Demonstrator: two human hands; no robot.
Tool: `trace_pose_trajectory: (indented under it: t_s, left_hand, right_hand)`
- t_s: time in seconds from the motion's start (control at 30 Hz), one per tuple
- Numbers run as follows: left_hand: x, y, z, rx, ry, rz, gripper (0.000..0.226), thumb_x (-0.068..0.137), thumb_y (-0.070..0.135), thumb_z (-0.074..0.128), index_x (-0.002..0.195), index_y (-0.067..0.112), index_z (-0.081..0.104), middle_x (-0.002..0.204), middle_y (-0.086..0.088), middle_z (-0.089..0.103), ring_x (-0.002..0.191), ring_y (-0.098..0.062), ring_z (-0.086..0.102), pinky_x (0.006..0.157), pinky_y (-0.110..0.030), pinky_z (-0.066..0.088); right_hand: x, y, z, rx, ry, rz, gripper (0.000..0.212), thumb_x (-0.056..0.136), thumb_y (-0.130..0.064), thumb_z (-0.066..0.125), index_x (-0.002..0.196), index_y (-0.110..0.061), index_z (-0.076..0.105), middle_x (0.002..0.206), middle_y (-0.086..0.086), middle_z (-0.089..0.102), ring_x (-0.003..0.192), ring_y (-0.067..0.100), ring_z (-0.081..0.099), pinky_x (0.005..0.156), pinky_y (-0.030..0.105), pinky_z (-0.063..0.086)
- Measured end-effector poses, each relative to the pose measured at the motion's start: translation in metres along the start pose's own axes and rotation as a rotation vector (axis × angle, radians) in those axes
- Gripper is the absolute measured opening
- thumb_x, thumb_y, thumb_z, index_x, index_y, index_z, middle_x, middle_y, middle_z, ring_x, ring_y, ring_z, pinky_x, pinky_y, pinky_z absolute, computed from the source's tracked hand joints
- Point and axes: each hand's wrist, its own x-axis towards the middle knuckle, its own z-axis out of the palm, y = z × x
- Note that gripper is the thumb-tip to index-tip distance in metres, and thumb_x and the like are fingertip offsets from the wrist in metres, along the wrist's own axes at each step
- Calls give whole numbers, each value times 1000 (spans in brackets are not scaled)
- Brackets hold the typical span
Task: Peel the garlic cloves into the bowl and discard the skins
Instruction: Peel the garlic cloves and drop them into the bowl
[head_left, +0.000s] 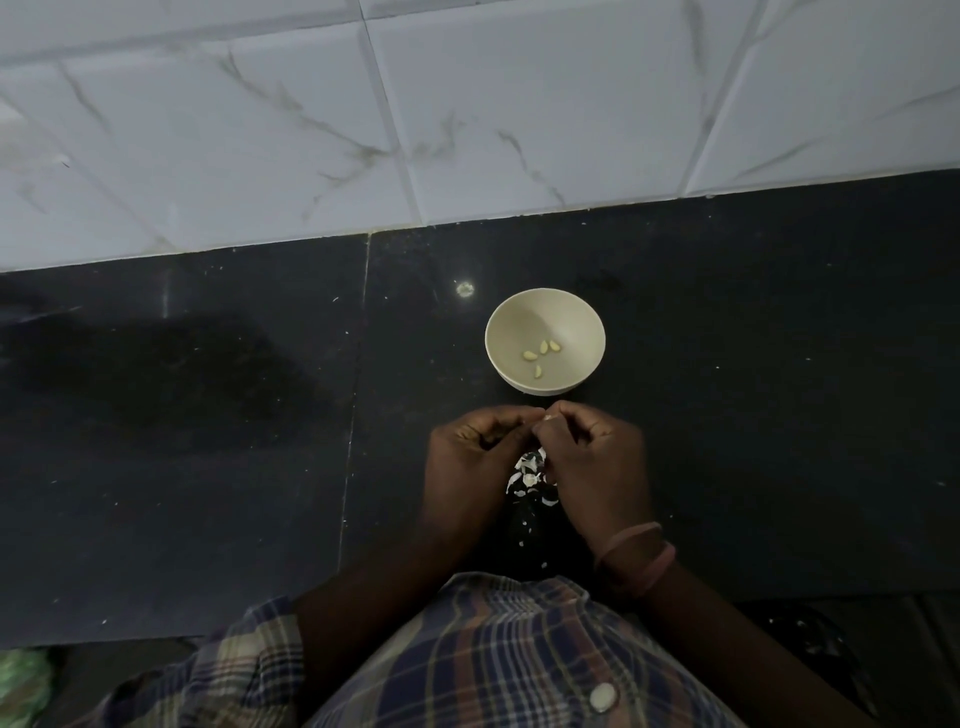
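Dark surface (208, 415) is backed by white tiles (467, 104); loose skins (530, 467) are scattered near, under the hands. Four peeled cloves (540, 356) are seen in the cream bowl (545, 312). A garlic clove (546, 417) is pinched between curled left hand (478, 447) and right hand (597, 457), just near of the bowl.

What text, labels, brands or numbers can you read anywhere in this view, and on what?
None: no readable text in this view.
Bowl: plain, no print or mark.
Wall tiles: grey veining only.
Counter: dark, only pale specks and skins.
Shirt: plaid, with a plain button.
Wristbands: no lettering visible.
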Motion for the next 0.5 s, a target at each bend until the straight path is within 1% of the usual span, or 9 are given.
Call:
trace_pose_trajectory:
  t_s: [0.07,0.13,0.2,0.27,0.33,0.4,0.47,0.5]
  left_hand:
    - [0,-1,1,10,-12,11,15,89,1,71,97,9,80,91,-2,79,88,-19,76,80,-29,58]
    - [0,-2,1,12,-12,10,15,88,0,71,95,10,80,89,-2,79,86,-18,76,79,-29,58]
    - [0,-1,1,-17,-1,-5,15,87,-2,71,92,9,79,86,-3,79,81,-14,75,74,-25,57]
    - [2,1,-1,-65,-3,-3,12,86,-5,71,91,5,76,86,-7,78,80,-15,74,74,-25,57]
    - [6,4,-2,-123,-17,-5,14,85,-6,72,97,1,73,91,-12,78,85,-22,74,80,-34,59]
    - [10,5,-4,-155,-34,0,26,84,-7,72,108,2,68,97,-18,76,91,-32,73,86,-45,59]
    - [12,6,-5,-167,-39,-6,37,84,-9,72,117,7,64,98,-20,75,94,-37,73,88,-50,59]
    - [12,6,-5,-176,-32,-15,38,84,-9,72,118,7,63,98,-20,75,94,-36,73,89,-51,59]
  right_hand:
    - [0,2,-1,-14,7,-6,18,86,-5,64,68,-2,62,59,14,53,57,7,44,54,32,42]
    - [0,4,-1,-14,2,-2,17,86,-6,65,69,-3,63,60,13,55,57,7,46,56,32,42]
    - [-1,4,-3,0,-22,16,13,86,-8,68,73,-8,69,60,6,61,58,6,52,58,28,45]
    - [-1,-1,-6,54,-59,42,6,87,-11,70,82,-14,73,69,-1,71,61,6,60,62,25,49]
    - [3,-6,-11,88,-86,42,6,90,-8,69,88,-13,73,75,-3,75,66,5,65,63,20,51]
    - [6,-10,-13,80,-104,17,6,90,-4,68,91,-8,72,78,1,75,69,6,66,64,18,51]
    - [7,-12,-14,70,-108,-5,4,89,-3,68,90,-7,71,77,2,73,68,5,66,63,18,51]
    - [7,-12,-13,60,-103,-18,4,89,-3,69,90,-7,71,77,0,73,68,3,66,63,17,51]
